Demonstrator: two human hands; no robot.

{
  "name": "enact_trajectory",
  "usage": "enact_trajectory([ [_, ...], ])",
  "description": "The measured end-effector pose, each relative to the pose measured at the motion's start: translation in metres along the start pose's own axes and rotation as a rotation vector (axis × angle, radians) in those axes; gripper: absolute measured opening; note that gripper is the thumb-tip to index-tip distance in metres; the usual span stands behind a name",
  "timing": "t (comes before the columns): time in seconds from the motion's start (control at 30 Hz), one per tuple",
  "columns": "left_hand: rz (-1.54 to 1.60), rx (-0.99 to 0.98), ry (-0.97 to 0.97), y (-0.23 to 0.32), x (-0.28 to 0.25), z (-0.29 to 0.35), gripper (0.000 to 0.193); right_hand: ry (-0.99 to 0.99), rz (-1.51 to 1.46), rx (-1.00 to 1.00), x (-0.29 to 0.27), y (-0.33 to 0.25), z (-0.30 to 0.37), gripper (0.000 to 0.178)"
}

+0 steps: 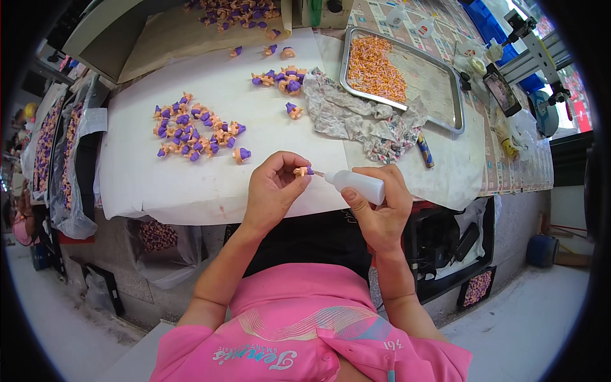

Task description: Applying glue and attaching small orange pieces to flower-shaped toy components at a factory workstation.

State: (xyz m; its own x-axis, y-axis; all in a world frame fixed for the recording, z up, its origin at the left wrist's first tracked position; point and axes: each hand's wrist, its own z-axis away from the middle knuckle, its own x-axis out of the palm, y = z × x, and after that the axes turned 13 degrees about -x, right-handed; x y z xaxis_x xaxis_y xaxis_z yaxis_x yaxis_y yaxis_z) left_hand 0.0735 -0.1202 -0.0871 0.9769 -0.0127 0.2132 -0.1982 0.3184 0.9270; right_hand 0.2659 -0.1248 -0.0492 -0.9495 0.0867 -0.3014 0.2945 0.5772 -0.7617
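Between the thumb and fingers of my left hand (273,190) is a small peach and purple figurine piece (303,171). My right hand (386,207) grips a white squeeze bottle (361,186), tilted so that its thin nozzle points left and meets or nearly meets the purple part of the piece. Whether any liquid comes out is too small to see. Left of my hands, a loose cluster of similar pieces (194,135) lies on the white sheet (146,184). A single piece (241,155) sits closest to my left hand.
A metal tray (459,102) with many small orange parts (375,67) stands at the back right. A crumpled cloth (356,114) lies before it, beside a dark tube (425,151). More pieces (289,79) lie farther back. A phone on a stand (502,91) is at the right.
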Motion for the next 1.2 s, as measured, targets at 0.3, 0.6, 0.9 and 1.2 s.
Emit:
enact_trajectory([
  [0.3,-0.029,-0.008,0.008,0.000,0.001,0.001,0.021,-0.006,0.014,-0.018,-0.005,0.001,0.000,0.031],
  [0.6,-0.032,-0.007,-0.005,-0.001,0.001,-0.002,0.021,0.023,0.041,-0.031,-0.008,0.006,-0.001,0.026],
  [0.9,-0.039,0.008,0.000,0.008,0.028,-0.008,0.021,0.150,0.227,0.074,-0.004,0.058,-0.022,0.029],
  [1.2,-0.044,0.002,0.032,0.019,0.050,-0.008,0.022,0.056,0.510,-0.062,-0.020,0.072,-0.059,0.023],
])
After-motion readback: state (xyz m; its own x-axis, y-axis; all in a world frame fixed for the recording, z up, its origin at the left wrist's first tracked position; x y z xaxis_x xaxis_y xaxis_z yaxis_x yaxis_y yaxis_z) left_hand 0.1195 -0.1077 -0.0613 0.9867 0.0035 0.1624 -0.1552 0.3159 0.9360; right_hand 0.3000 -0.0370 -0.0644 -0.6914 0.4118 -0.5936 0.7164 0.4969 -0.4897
